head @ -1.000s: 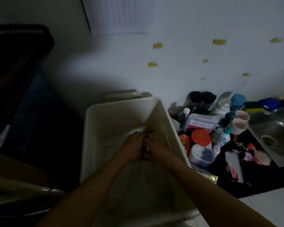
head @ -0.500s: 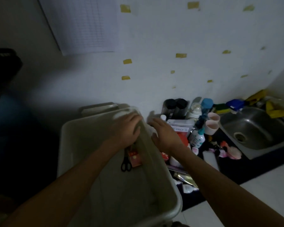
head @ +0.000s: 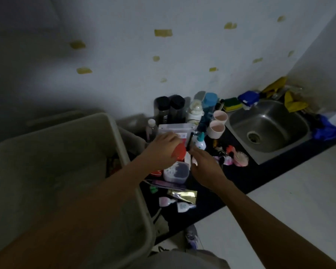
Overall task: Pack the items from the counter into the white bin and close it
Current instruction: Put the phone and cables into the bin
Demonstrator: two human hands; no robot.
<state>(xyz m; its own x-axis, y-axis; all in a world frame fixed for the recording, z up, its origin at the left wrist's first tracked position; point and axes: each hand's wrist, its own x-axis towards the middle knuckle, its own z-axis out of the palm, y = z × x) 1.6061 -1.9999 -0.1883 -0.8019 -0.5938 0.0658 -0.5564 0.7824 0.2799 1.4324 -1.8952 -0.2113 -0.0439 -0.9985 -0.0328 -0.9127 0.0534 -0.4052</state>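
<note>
White bin (head: pixel 120 136) stands open just left of my left hand (head: pixel 162 150), with my left forearm crossing above its rim. Something dark and red lies inside it against the wall nearest that arm. Most of the items crowd the counter (head: pixel 244 171) around both hands, so I judge the packing barely begun and the step in hand to be fetching the next item.

My left hand is bent down over the red-lidded jar (head: pixel 179 155), fingers curved onto the lid. In the dim, blurred view I cannot tell whether they have closed on it. My right hand (head: pixel 204 167) hovers just right of the jar, released, fingers straight and pointing away from me, holding nothing. The clear tub (head: pixel 177 171) sits just below my left hand.

The next move, I think, calls for a firm grasp on the jar, a lift clear of its neighbours, and a swing left over the rim
</note>
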